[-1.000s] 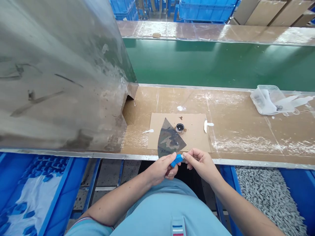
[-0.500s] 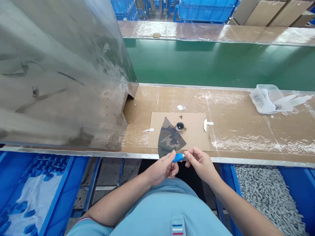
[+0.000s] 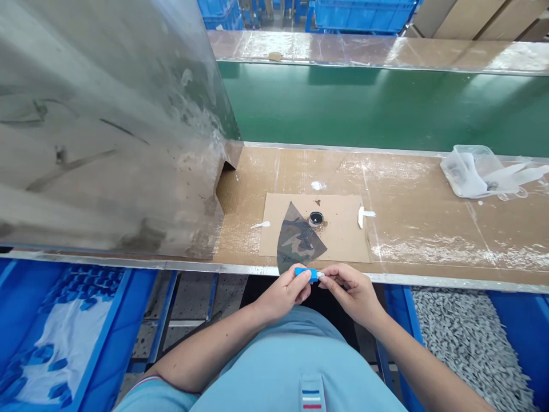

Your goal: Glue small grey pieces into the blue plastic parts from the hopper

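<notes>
**A:** What's on my feed at the hands?

**B:** I see my left hand point(image 3: 285, 293) closed in a narrow pinch on a small blue plastic piece point(image 3: 305, 274), thumb on top. My right hand point(image 3: 352, 292) is pinched narrow too, its fingertips point(image 3: 331, 273) at the white tip point(image 3: 321, 275) on that piece's right end. I can't tell from here what the white stuff is.

**A:** Where's the blue piece?

**B:** It's in the air between my hands, at the near edge of the bench, just right of the near point of a fan-shaped camouflage fabric cutout point(image 3: 298, 239). That cutout lies on a cardboard sheet point(image 3: 274, 229), its near point reaching past the sheet's edge.

**A:** What's beside it?

**B:** A small jar with black contents point(image 3: 316, 218) stands on the sheet, touching the cutout's right side or just beside it; I can't tell which. A white strip point(image 3: 361, 216) lies at the sheet's right edge. Far right on the bench sits a clear plastic tray point(image 3: 469, 171). A scuffed metal panel point(image 3: 107, 126) rises on the left, a green conveyor belt point(image 3: 343, 103) runs beyond, and blue crates point(image 3: 141, 297) sit on the near left.
</notes>
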The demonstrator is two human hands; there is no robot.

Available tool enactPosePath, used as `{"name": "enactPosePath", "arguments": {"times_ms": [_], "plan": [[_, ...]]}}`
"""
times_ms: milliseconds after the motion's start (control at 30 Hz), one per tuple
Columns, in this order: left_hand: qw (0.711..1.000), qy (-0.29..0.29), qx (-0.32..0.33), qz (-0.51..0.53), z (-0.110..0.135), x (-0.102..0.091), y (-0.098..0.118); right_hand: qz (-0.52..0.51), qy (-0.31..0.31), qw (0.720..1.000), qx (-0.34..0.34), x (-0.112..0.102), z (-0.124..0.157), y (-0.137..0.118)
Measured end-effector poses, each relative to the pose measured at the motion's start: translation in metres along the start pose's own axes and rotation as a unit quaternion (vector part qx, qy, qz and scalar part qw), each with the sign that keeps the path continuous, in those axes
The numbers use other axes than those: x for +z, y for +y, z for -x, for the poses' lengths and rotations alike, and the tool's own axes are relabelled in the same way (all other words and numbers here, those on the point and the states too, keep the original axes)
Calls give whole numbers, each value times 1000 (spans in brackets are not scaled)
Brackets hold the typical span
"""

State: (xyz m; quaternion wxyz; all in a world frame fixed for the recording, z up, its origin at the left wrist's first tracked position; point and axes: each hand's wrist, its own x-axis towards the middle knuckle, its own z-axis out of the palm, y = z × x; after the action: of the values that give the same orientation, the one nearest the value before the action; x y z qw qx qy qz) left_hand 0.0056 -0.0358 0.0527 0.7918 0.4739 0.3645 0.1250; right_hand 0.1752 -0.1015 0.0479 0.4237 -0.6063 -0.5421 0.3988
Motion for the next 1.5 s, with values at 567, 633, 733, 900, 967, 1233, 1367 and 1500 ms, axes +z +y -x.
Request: {"name": "enactPosePath", "arguments": {"times_ms": [567, 633, 733, 900, 967, 1233, 1367, 1500], "plan": [[999, -31, 8, -11, 2, -4, -4, 109, 25, 965, -237, 2, -2, 8], [999, -31, 11, -31, 2, -6, -4, 112, 22, 963, -244, 3, -2, 10], [996, -32, 11, -79, 2, -9, -5, 116, 21, 962, -245, 4, -1, 14], [994, -38, 58, -88, 3, -9, -4, 98, 63, 965, -236, 4, -2, 13], [993, -30, 89, -77, 2, -7, -4, 89, 77, 967, -225, 2, -3, 9], [961, 53, 195, -187, -3, -8, -7, 21, 50, 991, -125, 2, -1, 10], [922, 75, 261, -276, -6, -7, -12, -15, 39, 998, -41, 4, 3, 13], [886, 79, 303, -341, -13, -22, -13, -20, 11, 999, 43, -31, -5, 13]]}}
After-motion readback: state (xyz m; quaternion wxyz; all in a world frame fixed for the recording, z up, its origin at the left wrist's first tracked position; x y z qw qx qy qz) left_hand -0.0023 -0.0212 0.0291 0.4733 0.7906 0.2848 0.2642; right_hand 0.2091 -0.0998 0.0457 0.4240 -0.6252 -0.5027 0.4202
